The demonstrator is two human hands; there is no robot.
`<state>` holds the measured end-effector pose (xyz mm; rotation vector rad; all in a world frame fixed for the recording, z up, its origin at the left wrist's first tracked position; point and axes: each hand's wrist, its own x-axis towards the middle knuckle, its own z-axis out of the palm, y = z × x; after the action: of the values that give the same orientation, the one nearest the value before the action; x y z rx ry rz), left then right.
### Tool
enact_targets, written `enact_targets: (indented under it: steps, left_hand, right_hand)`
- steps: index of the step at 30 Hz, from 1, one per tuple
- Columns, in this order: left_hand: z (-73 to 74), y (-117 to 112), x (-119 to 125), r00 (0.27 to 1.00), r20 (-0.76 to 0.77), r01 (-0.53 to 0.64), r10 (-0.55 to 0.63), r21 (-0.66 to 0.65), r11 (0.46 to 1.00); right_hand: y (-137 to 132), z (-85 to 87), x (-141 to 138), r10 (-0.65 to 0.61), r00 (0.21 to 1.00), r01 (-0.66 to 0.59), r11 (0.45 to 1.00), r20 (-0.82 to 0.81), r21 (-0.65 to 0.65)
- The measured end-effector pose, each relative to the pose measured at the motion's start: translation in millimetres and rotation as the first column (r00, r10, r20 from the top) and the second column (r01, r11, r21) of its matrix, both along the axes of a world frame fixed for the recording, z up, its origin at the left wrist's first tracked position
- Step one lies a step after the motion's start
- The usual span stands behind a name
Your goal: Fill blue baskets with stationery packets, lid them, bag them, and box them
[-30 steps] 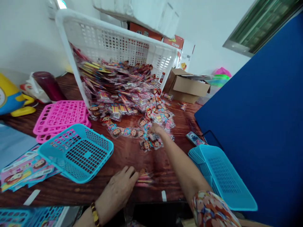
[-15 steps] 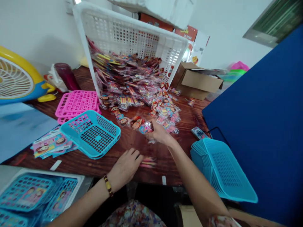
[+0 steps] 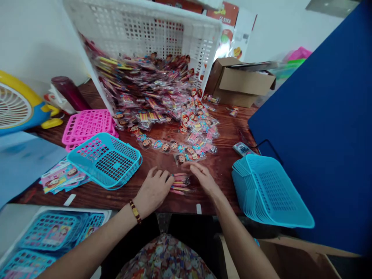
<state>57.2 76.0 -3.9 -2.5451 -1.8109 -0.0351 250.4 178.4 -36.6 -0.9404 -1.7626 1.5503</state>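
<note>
My left hand (image 3: 154, 190) rests palm down near the table's front edge, its fingers curled at the left end of a small bundle of slim pink and yellow pencils (image 3: 180, 182); the fingertips are partly hidden. On the other side of the bundle, my right hand (image 3: 204, 179) holds nothing, its fingers stretched out just below the nearest clear packet with printed doll faces (image 3: 190, 155). More such packets (image 3: 158, 145) form a loose row across the table. Behind them, a heap of packets (image 3: 151, 89) spills from a tipped white basket (image 3: 197, 29).
A turquoise basket (image 3: 136, 155) stands at left beside pink baskets (image 3: 90, 124) and printed cards (image 3: 62, 176). Stacked turquoise baskets (image 3: 273, 193) stand at right, below a blue panel (image 3: 319, 116). A cardboard box (image 3: 241, 85) sits behind; a fan (image 3: 17, 104) is far left.
My right hand has let go of doll-face packets, which now lie in the row, and has moved down toward the pencils. My left hand stays by the pencils. The view has shifted slightly.
</note>
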Motion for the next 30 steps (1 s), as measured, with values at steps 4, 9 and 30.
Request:
enact_targets:
  steps: [4,9,30]
  left_hand:
    - [1.3,8,1,1.000,0.010,-0.020,0.021,-0.064,0.998]
    - [-3.2,18,-4,0.993,0.025,-0.109,0.113,-0.132,0.985]
    - [-9.7,30,-10,0.999,0.025,0.044,-0.040,-0.156,0.987]
  right_hand:
    - [-21,-29.8,-7,-0.248,0.953,0.239,0.968,-0.175,-0.069]
    - [-34,-29.5,-11,-0.199,0.961,0.201,0.980,-0.192,-0.010]
    - [75,-14.3,11,-0.545,0.673,0.317,0.823,0.499,0.471]
